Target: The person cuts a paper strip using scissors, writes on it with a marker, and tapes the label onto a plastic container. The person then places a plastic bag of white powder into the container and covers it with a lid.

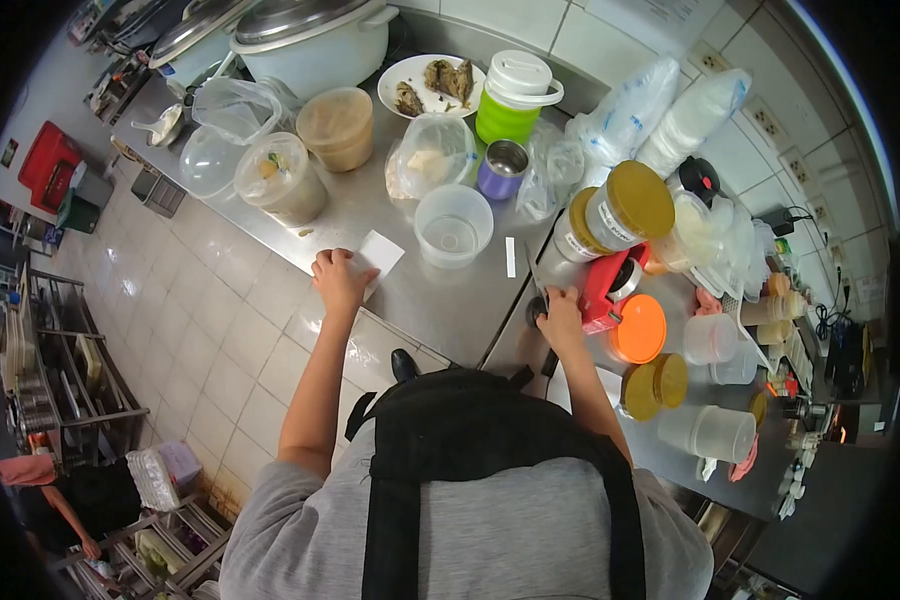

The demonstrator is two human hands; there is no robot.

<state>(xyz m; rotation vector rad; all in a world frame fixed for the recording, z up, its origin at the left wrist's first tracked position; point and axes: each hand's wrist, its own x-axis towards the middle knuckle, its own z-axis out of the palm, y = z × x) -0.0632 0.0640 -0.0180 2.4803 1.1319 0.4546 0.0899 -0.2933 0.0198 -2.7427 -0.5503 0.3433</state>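
Note:
My left hand [340, 284] is closed on a small piece of white paper [381, 259] at the edge of the steel counter. In my right hand [564, 320] is a pair of scissors [533, 282]; the fingers are round the black handles and the blades point away from me. A narrow white strip [511, 257] lies on the counter between my hands. Beyond it stands a clear plastic tub [453, 232] without a lid. Right beside my right hand is a red tape dispenser [602, 290].
Food tubs [336, 128], a plate with food [407, 78], a green jug [513, 105] and a purple cup [502, 170] stand at the back. Yellow-lidded jars [638, 205] and an orange lid [637, 328] crowd the right. Another person's arm [70, 520] shows at lower left.

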